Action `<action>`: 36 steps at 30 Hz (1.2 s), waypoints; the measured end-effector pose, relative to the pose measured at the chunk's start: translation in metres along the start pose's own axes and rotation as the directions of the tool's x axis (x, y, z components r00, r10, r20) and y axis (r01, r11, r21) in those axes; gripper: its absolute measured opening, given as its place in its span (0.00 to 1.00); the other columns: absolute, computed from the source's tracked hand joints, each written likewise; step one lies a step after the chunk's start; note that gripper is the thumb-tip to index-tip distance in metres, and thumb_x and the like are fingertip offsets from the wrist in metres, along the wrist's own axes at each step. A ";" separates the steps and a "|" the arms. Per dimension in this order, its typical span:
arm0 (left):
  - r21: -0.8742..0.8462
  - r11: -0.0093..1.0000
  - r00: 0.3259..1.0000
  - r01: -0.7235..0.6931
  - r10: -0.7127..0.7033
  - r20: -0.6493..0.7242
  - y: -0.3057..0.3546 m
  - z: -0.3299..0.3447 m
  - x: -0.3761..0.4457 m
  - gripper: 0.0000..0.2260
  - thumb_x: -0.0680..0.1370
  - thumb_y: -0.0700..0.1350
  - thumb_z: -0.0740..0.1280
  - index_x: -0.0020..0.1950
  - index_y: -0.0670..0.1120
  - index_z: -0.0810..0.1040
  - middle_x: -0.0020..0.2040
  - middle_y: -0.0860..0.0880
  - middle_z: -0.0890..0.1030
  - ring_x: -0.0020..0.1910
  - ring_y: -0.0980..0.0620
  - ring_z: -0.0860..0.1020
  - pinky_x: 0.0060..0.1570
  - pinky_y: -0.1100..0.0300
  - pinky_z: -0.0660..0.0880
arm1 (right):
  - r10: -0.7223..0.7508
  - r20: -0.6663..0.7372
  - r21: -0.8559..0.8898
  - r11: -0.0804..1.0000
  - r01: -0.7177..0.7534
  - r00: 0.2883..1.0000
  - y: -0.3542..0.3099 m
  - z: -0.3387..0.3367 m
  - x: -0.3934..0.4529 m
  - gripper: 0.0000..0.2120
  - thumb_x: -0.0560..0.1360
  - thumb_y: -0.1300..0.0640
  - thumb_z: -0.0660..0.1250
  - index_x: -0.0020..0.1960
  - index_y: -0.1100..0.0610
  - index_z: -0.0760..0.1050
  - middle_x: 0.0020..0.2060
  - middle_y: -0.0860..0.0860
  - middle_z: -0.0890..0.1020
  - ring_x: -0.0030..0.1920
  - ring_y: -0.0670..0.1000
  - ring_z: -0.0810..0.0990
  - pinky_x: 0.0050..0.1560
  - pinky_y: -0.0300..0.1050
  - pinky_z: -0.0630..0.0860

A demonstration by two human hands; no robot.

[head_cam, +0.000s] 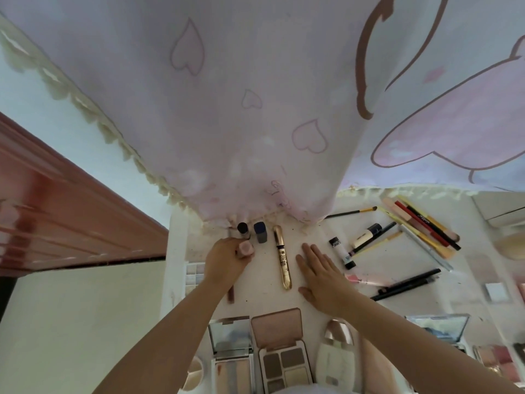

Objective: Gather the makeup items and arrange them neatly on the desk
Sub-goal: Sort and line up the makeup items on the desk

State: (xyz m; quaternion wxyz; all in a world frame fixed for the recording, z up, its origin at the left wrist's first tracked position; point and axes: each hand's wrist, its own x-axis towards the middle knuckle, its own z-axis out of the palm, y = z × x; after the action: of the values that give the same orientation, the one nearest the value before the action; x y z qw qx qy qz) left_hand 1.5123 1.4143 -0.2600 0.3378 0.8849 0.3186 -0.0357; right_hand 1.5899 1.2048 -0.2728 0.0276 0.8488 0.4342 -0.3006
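Note:
My left hand (pixel 225 261) grips a small pink bottle (pixel 246 248) at the far left of the white desk (pixel 261 297), beside a black-capped bottle (pixel 243 229) and a blue-capped bottle (pixel 260 232). A gold mascara tube (pixel 283 260) lies lengthwise between my hands. Flat on the desk, fingers straight, lies my right hand (pixel 321 275), holding nothing. A white tube with a black cap (pixel 342 252) lies just right of it. Pencils and brushes (pixel 420 227) lie scattered at the right. An open brown eyeshadow palette (pixel 281 351) sits near me.
A pink curtain with hearts (pixel 255 109) hangs down to the desk's back edge. An open mirrored palette (pixel 231 354) and a rose-gold compact (pixel 338 354) lie at the front. Dark pencils (pixel 406 284) lie at the right, and more palettes (pixel 440 327) lie further right. The desk's left edge drops off by a brown door frame (pixel 71 211).

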 end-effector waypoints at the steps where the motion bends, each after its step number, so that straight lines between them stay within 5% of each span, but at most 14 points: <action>1: 0.020 1.000 1.000 -0.005 0.005 0.000 0.001 0.000 0.002 0.06 0.71 0.47 0.70 0.44 0.46 0.81 0.44 0.48 0.81 0.42 0.50 0.76 0.38 0.60 0.68 | -0.001 0.006 0.005 1.000 0.001 1.000 0.001 -0.004 -0.001 0.31 0.80 0.48 0.51 0.75 0.57 0.40 0.74 0.56 0.36 0.75 0.56 0.37 0.72 0.47 0.38; 4: 0.068 0.997 1.000 -0.025 0.025 0.005 0.002 0.000 0.006 0.06 0.72 0.47 0.69 0.43 0.45 0.81 0.43 0.48 0.80 0.39 0.52 0.74 0.35 0.63 0.65 | 0.009 -0.188 0.066 0.998 0.004 0.982 0.007 -0.020 -0.010 0.23 0.77 0.55 0.60 0.69 0.63 0.64 0.69 0.60 0.66 0.70 0.59 0.64 0.70 0.50 0.62; 6: 0.098 0.994 0.998 -0.055 0.054 0.014 0.002 0.000 0.007 0.06 0.73 0.46 0.68 0.44 0.44 0.81 0.44 0.47 0.81 0.42 0.50 0.76 0.37 0.62 0.68 | 0.066 -0.442 0.030 0.998 -0.059 0.895 0.014 -0.028 -0.015 0.15 0.64 0.61 0.74 0.50 0.63 0.79 0.45 0.59 0.81 0.46 0.60 0.81 0.46 0.52 0.78; 8: 0.119 0.990 0.997 -0.079 0.078 0.006 0.002 0.000 0.006 0.06 0.73 0.44 0.67 0.46 0.43 0.80 0.45 0.45 0.81 0.44 0.47 0.77 0.39 0.60 0.70 | 0.190 -0.542 0.055 0.980 -0.191 0.818 0.021 -0.028 -0.020 0.14 0.57 0.61 0.79 0.41 0.62 0.80 0.34 0.56 0.81 0.34 0.58 0.80 0.32 0.49 0.77; 12: 0.152 0.984 0.994 -0.098 0.103 -0.028 -0.003 -0.002 -0.004 0.14 0.72 0.39 0.67 0.57 0.42 0.78 0.52 0.43 0.80 0.51 0.45 0.75 0.50 0.59 0.70 | 0.454 -0.382 0.093 0.886 -0.455 0.805 0.034 -0.024 -0.016 0.15 0.74 0.50 0.63 0.55 0.59 0.74 0.49 0.53 0.79 0.51 0.55 0.76 0.48 0.46 0.70; 15: 0.167 0.983 0.995 -0.070 0.081 -0.056 -0.008 -0.004 -0.016 0.18 0.72 0.40 0.68 0.61 0.44 0.75 0.56 0.45 0.78 0.57 0.46 0.73 0.57 0.57 0.68 | 0.467 -0.379 0.071 0.875 -0.478 0.799 0.036 -0.017 -0.010 0.14 0.76 0.50 0.58 0.56 0.57 0.71 0.52 0.51 0.78 0.54 0.53 0.75 0.51 0.45 0.67; 18: 0.131 0.991 0.984 -0.015 0.038 -0.175 -0.003 -0.010 -0.033 0.13 0.72 0.39 0.68 0.57 0.41 0.76 0.53 0.43 0.78 0.53 0.44 0.74 0.52 0.56 0.70 | 0.453 -0.395 0.053 0.880 -0.473 0.799 0.037 -0.018 -0.008 0.13 0.76 0.51 0.58 0.53 0.58 0.73 0.51 0.52 0.78 0.53 0.54 0.75 0.49 0.45 0.67; 20: 0.106 0.990 0.955 -0.092 0.118 -0.274 0.008 -0.016 -0.045 0.10 0.68 0.34 0.71 0.49 0.37 0.77 0.46 0.41 0.79 0.46 0.41 0.76 0.44 0.57 0.71 | 0.424 -0.421 0.088 0.899 -0.429 0.802 0.039 -0.021 -0.012 0.12 0.76 0.53 0.58 0.50 0.60 0.74 0.48 0.54 0.79 0.48 0.54 0.75 0.43 0.43 0.65; 23: 0.177 0.906 0.862 -0.386 0.422 -0.280 0.035 -0.020 -0.059 0.14 0.61 0.30 0.75 0.43 0.37 0.77 0.39 0.42 0.79 0.39 0.43 0.79 0.40 0.59 0.73 | 0.379 -0.466 0.265 0.922 -0.283 0.799 0.037 -0.036 -0.024 0.11 0.76 0.57 0.60 0.49 0.64 0.75 0.44 0.57 0.77 0.44 0.55 0.75 0.38 0.41 0.65; 28: 0.292 0.710 0.737 -0.640 0.675 -0.026 0.093 -0.023 -0.060 0.23 0.65 0.40 0.74 0.59 0.37 0.75 0.54 0.39 0.78 0.51 0.40 0.79 0.47 0.48 0.79 | 0.098 -0.519 0.342 0.934 0.102 0.849 0.022 -0.087 -0.056 0.14 0.76 0.59 0.62 0.60 0.62 0.72 0.42 0.53 0.78 0.40 0.49 0.73 0.41 0.38 0.66; 30: 0.325 0.642 0.687 -0.694 0.726 0.033 0.113 -0.025 -0.057 0.23 0.73 0.44 0.68 0.66 0.39 0.69 0.62 0.41 0.73 0.59 0.42 0.74 0.54 0.52 0.74 | 0.037 -0.532 0.397 0.893 0.211 0.846 0.016 -0.108 -0.072 0.12 0.76 0.60 0.62 0.59 0.60 0.69 0.35 0.49 0.76 0.34 0.48 0.72 0.35 0.33 0.65; 33: 0.279 0.619 0.652 -0.734 0.757 0.036 0.132 -0.035 -0.053 0.15 0.79 0.45 0.59 0.64 0.41 0.71 0.58 0.43 0.74 0.54 0.45 0.75 0.48 0.55 0.72 | 0.088 -0.563 0.497 0.831 0.251 0.822 0.012 -0.128 -0.092 0.05 0.77 0.61 0.59 0.51 0.53 0.65 0.31 0.42 0.74 0.31 0.47 0.73 0.34 0.31 0.68; 36: 0.222 0.615 0.634 -0.756 0.773 0.018 0.149 -0.044 -0.057 0.12 0.79 0.46 0.59 0.58 0.41 0.73 0.50 0.45 0.75 0.44 0.47 0.75 0.41 0.57 0.71 | 0.252 -0.595 0.642 0.720 0.264 0.763 0.008 -0.138 -0.102 0.04 0.79 0.61 0.54 0.48 0.54 0.66 0.28 0.46 0.74 0.26 0.43 0.72 0.28 0.32 0.67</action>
State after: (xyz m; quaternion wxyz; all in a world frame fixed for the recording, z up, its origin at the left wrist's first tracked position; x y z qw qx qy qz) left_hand 1.5484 1.3262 -0.1247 0.2130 0.9670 -0.0812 0.1136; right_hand 1.6180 1.1690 -0.1077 -0.4445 0.8431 0.2737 -0.1292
